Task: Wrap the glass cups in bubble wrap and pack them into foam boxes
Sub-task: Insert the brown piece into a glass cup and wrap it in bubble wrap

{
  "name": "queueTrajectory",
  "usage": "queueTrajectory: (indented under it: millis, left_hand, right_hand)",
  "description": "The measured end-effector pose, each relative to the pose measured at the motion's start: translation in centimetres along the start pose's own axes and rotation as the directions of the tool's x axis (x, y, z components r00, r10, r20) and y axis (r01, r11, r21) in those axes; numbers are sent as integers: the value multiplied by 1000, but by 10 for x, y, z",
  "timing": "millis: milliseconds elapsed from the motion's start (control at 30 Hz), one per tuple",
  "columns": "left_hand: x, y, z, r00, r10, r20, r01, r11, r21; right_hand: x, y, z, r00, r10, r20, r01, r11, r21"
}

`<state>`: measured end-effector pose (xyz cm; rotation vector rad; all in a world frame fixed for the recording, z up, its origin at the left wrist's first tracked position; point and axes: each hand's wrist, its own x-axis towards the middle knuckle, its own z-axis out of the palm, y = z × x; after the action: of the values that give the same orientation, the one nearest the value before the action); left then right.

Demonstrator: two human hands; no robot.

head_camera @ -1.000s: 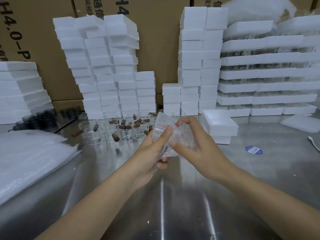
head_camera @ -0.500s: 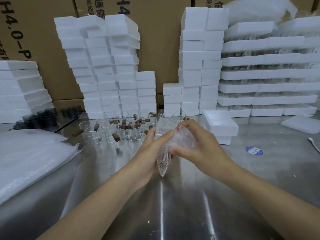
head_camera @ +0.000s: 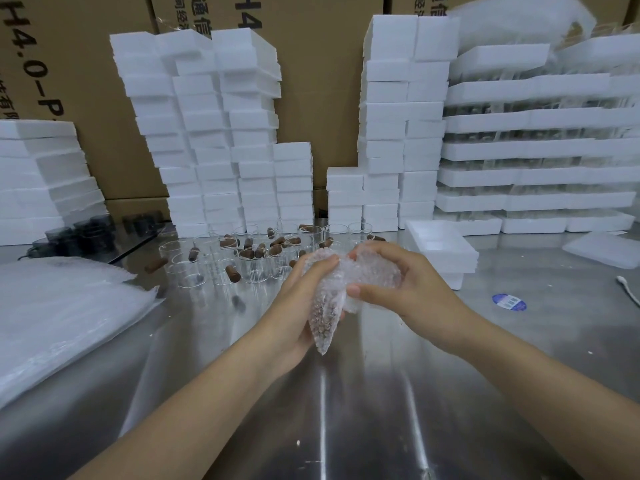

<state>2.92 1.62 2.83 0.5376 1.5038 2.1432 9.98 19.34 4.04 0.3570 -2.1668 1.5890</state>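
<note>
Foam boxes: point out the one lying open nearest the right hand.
The open foam box on the steel table, just right of the right hand. Its two empty compartments face up, while the other boxes sit stacked against the cartons.

So the bench (head_camera: 346, 427) has both hands mid-scene, left hand (head_camera: 298, 306) and right hand (head_camera: 408, 289), with the bubble wrap bundle (head_camera: 349, 282) between them. Just behind sit the glass cups (head_camera: 221, 265), corks (head_camera: 232, 273) scattered among them. Near left lies a pile of bubble wrap sheets (head_camera: 59, 313). An open foam box (head_camera: 441, 249) sits right of the hands. Foam box stacks (head_camera: 214, 133) line the far edge, cardboard cartons (head_camera: 322, 81) behind them.
</note>
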Motion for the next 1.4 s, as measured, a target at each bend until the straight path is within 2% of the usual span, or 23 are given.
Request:
queueTrajectory:
  millis: [167,367,433,600,700,800,900,1033,1100,1167,1267,1400]
  left_hand:
    - [-5,1,4,998,-53,14,52,998,30]
    - [-5,-1,8,997,-70,-32,69,997,-22]
    - [-4,0,6,994,-106,-10,105,994,-36]
    - [-2,0,-2,976,-206,68,213,968,-134]
    - [-1,1,-5,969,-237,68,246,945,-216]
    - [-2,3,-6,970,-236,52,242,943,-227]
    - [-2,5,-4,972,-229,49,234,953,-193]
    - [-3,4,-2,988,-155,12,155,988,-3]
    - [-4,4,0,991,-131,-8,131,991,37]
    - [-6,5,2,993,-122,-8,122,992,29]
    - [-8,3,6,993,-107,-42,109,993,46]
    - [-10,2,10,996,-77,-41,79,995,66]
  right_hand:
    - [0,3,3,999,-18,-35,16,999,-50]
    - [-7,4,23,984,-49,-174,23,989,-148]
    - [-9,2,27,975,-112,-191,66,971,-230]
    - [-12,-3,28,963,-249,-106,173,869,-464]
    - [-14,-7,23,979,-200,47,199,861,-468]
    - [-13,-6,16,972,-167,164,230,820,-524]
    - [-11,-5,14,982,-174,77,188,842,-506]
    - [-10,-6,19,974,-202,-100,154,921,-358]
    - [-10,-5,23,971,-147,-187,99,964,-245]
    - [-12,-1,28,967,-119,-225,64,969,-238]
    - [-16,3,35,982,-112,-150,66,957,-284]
    - [-17,-2,36,985,-163,52,167,859,-485]
